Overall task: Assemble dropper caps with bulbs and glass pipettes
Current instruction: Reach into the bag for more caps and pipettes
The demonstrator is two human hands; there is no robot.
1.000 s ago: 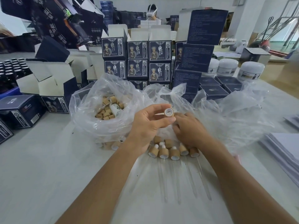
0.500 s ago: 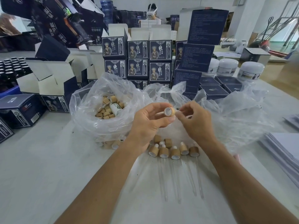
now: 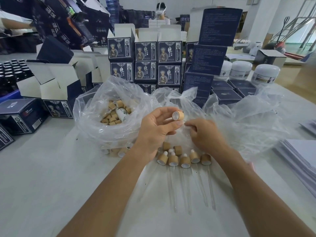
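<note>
On a pale worktable (image 3: 42, 185) in a crowded packing room, dark bottles (image 3: 10, 71) and open navy cartons (image 3: 56, 93) stand at the left, beside a clear plastic bag (image 3: 95, 127) of bamboo caps. The left hand (image 3: 153, 127) pinches one bamboo dropper cap (image 3: 177, 115) above a row of finished droppers (image 3: 183, 161) whose glass pipettes point toward the near edge, while the right hand (image 3: 205, 134), fingers curled, pinches something too clear to identify. Behind, stacked boxes (image 3: 145, 62) carry a printed figure and unreadable script; white jars (image 3: 239, 70) and paper sheets (image 3: 301, 156) lie right, with bare tabletop near-left.
</note>
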